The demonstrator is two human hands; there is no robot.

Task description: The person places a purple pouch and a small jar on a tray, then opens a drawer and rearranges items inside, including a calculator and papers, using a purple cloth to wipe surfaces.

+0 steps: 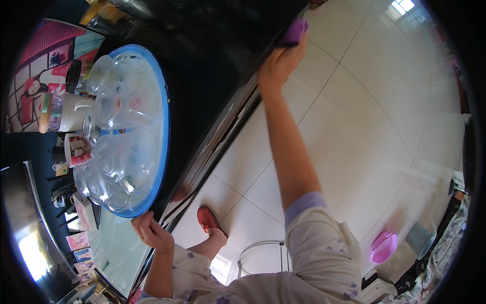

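Observation:
My right hand (281, 62) presses a purple cloth (293, 32) against the edge of a glossy black countertop (212, 49), at the top of the view. At the lower left, my left hand (153, 231) grips the rim of a round blue-edged tray (166, 114) with its fingers. Upturned clear glasses (110, 152) and other glassware crowd the tray. Beside the tray's far side are a white mug (76, 110), a cup with a printed picture (78, 149) and a dark-lidded jar (76, 76).
A wire-framed stool (262, 245) stands close before me. On the tiled floor at the lower right are a pink basin (383, 247) and a grey bucket (419, 239). Small boxes (78, 241) and a television (30, 228) are at the left.

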